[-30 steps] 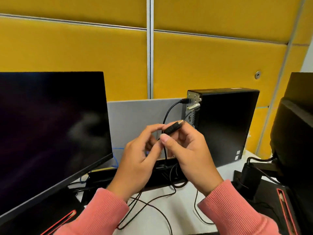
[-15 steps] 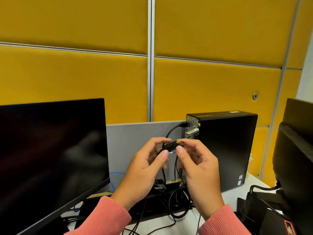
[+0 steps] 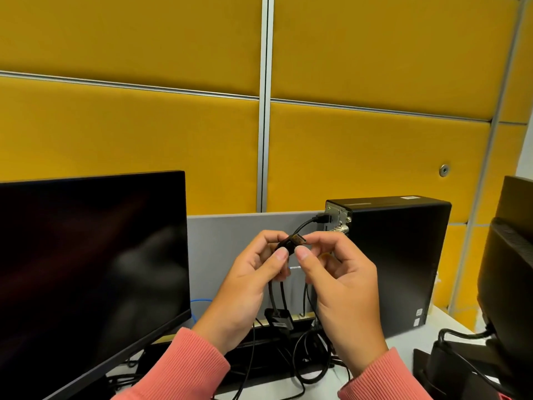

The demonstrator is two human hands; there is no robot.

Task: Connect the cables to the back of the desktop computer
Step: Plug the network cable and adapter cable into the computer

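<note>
A black desktop computer stands upright on the white desk, its metal back panel facing left. One black cable is plugged into the top of that panel. In front of the panel I hold a black cable plug with a metal tip. My left hand pinches its body and my right hand pinches its tip end. The plug is just left of and below the plugged cable, apart from the computer. Its cord hangs down between my hands.
A dark monitor fills the left side. Another monitor's back and stand are at the right edge. A grey divider stands behind, with yellow wall panels above. Loose black cables and a blue cable lie below.
The view has tilted upward, so everything sits lower in frame. My hands have lifted the plug slightly closer to the computer's back panel, and my thumbs have shifted on it.
</note>
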